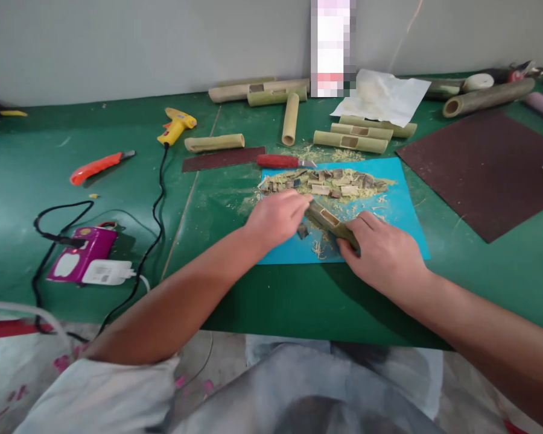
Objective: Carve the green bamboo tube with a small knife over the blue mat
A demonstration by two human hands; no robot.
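Between my two hands is a bamboo tube (329, 218) with a rectangular opening cut in its upper side. My left hand (278, 217) is closed at its far left end, and my right hand (382, 250) wraps round its near right end. The tube slants above a blue sheet (409, 211). Bamboo chips and shavings (330, 182) lie heaped across the back of the sheet, with a few loose curls under the tube. Just behind the heap rests a red-handled carving knife (278, 161), its blade pointing right.
Several cut bamboo tubes (350, 141) lie at the back of the green table (226, 223). On the left are a yellow glue gun (176, 126), an orange utility knife (99, 167) and a purple power strip (88, 247) with trailing cords. A dark brown sheet (489, 175) covers the right side.
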